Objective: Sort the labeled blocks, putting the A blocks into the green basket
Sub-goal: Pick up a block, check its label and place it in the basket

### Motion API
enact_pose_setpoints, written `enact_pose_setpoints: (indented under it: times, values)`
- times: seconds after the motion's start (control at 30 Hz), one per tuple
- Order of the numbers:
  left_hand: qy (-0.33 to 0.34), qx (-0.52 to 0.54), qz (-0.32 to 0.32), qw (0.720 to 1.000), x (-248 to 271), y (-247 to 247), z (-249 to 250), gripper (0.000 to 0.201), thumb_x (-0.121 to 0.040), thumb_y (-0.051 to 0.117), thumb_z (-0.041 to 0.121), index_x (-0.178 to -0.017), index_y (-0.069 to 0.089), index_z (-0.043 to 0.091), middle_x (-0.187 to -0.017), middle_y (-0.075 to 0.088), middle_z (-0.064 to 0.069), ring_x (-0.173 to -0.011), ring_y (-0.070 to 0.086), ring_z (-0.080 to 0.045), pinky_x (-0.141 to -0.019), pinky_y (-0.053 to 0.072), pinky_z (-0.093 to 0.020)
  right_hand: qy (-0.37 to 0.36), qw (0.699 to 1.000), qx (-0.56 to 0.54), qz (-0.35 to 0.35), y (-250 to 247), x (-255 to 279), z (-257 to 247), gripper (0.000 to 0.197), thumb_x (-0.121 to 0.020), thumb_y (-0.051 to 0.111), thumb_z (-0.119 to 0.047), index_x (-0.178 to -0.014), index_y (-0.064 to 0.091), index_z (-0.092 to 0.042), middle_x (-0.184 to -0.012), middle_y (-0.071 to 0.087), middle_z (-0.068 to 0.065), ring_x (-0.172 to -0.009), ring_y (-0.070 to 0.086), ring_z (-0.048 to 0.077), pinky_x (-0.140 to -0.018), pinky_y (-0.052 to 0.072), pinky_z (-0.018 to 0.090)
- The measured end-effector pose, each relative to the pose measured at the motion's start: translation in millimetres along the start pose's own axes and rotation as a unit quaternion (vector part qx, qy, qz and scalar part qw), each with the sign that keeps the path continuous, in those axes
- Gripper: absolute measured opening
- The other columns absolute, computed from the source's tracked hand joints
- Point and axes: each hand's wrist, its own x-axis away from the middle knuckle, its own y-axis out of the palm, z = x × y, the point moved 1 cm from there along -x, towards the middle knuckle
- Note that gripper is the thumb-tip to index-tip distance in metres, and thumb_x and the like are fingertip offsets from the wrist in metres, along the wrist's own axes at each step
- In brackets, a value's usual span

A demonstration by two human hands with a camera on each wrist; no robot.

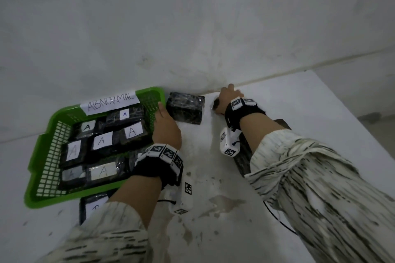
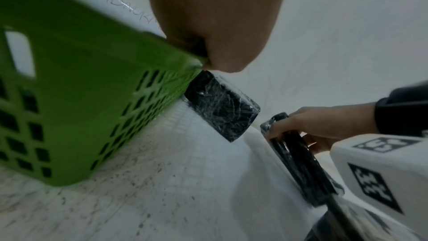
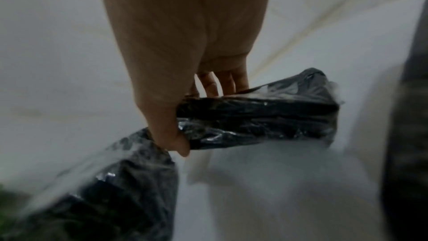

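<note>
The green basket [image 1: 51,134], tagged ABNORMAL, holds several black wrapped blocks with white A labels [image 1: 102,140]. My left hand [image 1: 165,123] sits at the basket's right rim [image 2: 92,72] and pinches it between thumb and fingers. An unlabeled-side black block [image 1: 184,108] lies just right of the basket, close to that hand [image 2: 208,25]. Near the wall my right hand [image 1: 229,96] grips another black wrapped block [image 3: 257,116], thumb under it and fingers over it; its label is hidden. In the left wrist view this held block [image 2: 296,162] stands on edge.
Another black block [image 1: 243,156] lies under my right forearm. A labeled block [image 1: 94,207] sits in front of the basket, half hidden by my left sleeve. The white table [image 1: 213,198] is stained and ends at the wall behind and at an edge on the right.
</note>
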Motion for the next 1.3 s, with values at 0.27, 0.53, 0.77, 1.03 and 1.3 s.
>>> enact_pose_setpoints:
  times: [0.27,0.53,0.77,1.03,1.3]
  values:
    - [0.023,0.066,0.041,0.997,13,-28,5,0.054,-0.096,0.046,0.033,-0.144,0.032,0.012,-0.149,0.027,-0.013,-0.135,0.030,-0.031,-0.107,0.028,-0.044,-0.032,0.896,-0.443,-0.016,-23,37,-38,0.059,-0.063,0.085,-0.025,-0.115,0.064,-0.007,-0.129,0.054,0.015,-0.102,0.062,0.031,-0.089,0.053,0.036]
    - [-0.014,0.481,-0.081,0.873,51,-68,16,0.048,-0.098,0.040,0.038,-0.135,0.037,0.007,-0.127,0.052,-0.010,-0.119,0.051,-0.025,-0.092,0.043,-0.031,-0.127,0.873,-0.470,0.029,-37,125,-72,0.090,-0.076,0.079,-0.012,-0.149,0.027,-0.002,-0.128,0.028,0.017,-0.118,0.042,0.021,-0.101,0.037,0.021]
    - [0.000,0.482,-0.099,0.871,65,-80,-28,0.065,-0.084,0.056,0.052,-0.135,0.042,0.014,-0.131,0.055,-0.013,-0.117,0.054,-0.031,-0.101,0.042,-0.053,-0.176,0.815,-0.552,0.026,-29,184,-91,0.048,-0.091,0.062,-0.013,-0.137,0.049,-0.008,-0.125,0.044,0.023,-0.113,0.054,0.034,-0.104,0.045,0.046]
    - [0.045,0.478,-0.098,0.872,115,-102,-33,0.053,-0.096,0.041,0.043,-0.140,0.036,0.014,-0.139,0.045,-0.003,-0.129,0.042,-0.018,-0.106,0.034,-0.033,-0.157,0.806,-0.569,-0.037,-24,227,-111,0.050,-0.101,0.037,-0.040,-0.144,0.033,-0.014,-0.135,0.046,0.002,-0.125,0.044,0.012,-0.098,0.034,0.021]
    - [0.065,0.483,-0.064,0.871,128,-99,-32,0.050,-0.100,0.037,0.030,-0.145,0.030,0.011,-0.145,0.040,-0.005,-0.134,0.039,-0.021,-0.113,0.032,-0.041,-0.136,0.822,-0.552,0.025,-26,236,-120,0.050,-0.102,0.036,-0.040,-0.141,0.037,-0.008,-0.141,0.050,0.010,-0.127,0.049,0.021,-0.092,0.034,0.020]
